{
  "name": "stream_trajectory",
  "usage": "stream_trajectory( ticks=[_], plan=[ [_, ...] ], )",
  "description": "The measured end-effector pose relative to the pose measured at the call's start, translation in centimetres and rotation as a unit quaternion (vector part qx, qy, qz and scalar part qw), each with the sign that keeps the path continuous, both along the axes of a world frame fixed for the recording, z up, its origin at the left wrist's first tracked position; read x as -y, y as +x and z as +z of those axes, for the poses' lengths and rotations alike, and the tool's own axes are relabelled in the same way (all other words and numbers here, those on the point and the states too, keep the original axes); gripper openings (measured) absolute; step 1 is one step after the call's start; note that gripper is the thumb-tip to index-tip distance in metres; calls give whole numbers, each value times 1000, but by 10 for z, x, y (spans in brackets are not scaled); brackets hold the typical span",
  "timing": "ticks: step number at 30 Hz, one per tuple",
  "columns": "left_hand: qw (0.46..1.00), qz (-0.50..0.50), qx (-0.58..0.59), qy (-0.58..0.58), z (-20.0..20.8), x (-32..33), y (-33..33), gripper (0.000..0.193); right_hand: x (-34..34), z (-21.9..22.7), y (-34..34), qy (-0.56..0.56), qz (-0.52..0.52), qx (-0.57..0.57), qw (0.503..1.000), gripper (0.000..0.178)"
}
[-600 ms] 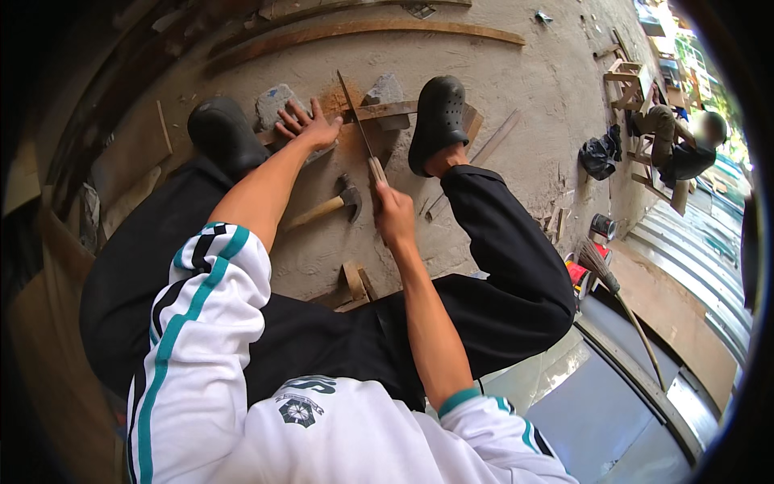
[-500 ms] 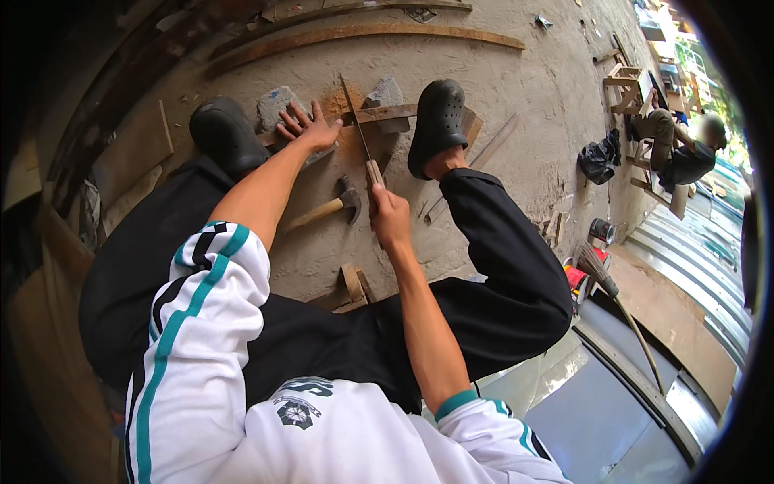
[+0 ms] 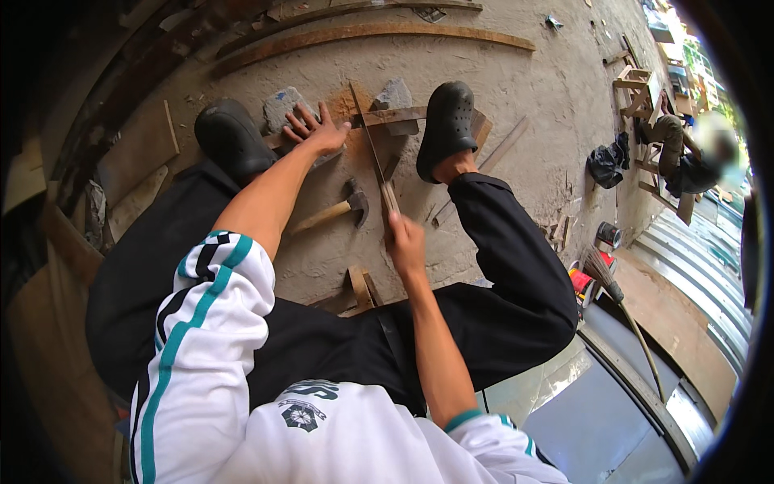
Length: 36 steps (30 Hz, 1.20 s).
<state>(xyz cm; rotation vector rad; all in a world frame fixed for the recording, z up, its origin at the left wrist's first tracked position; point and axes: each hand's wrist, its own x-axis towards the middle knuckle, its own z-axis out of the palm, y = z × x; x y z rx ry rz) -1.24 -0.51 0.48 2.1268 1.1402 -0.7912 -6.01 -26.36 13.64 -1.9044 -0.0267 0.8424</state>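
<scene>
"Where are the hands on this?"

"The right hand [image 3: 406, 242] is closed around the handle of the saw [image 3: 372, 143], and the blade runs ahead of it across the wooden strip [image 3: 395, 114]. The left hand [image 3: 317, 132] lies spread, palm down, over the strip, just left of the blade."

"That left thumb looks near the teeth."

"It is. I'd tuck it in and press with the palm instead."

"And the stroke?"

"Long and even, I'd say, with the right wrist in line with the blade and little downward force."

"What steadies the far side?"

"The clog [image 3: 448, 121] to the right of the blade seems to brace it. The hammer [image 3: 355, 202], just left of the right hand, needs clearance too."
</scene>
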Motion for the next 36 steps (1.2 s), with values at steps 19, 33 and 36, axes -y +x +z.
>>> stream_trajectory(
  ticks=[19, 33, 36],
  plan=[
    [1000, 9, 4, -13, 1, 0, 8, 91, 3, -50, -14, 15, 25, 99, 995, 45],
    [1000, 11, -2, -25, 7, -2, 5, 94, 7, -60, -19, 35, 11, 70, 997, 43],
    [1000, 7, 17, -15, 10, 3, 7, 92, -50, -66, 35, 14, 9, 81, 997, 48]
  ],
)
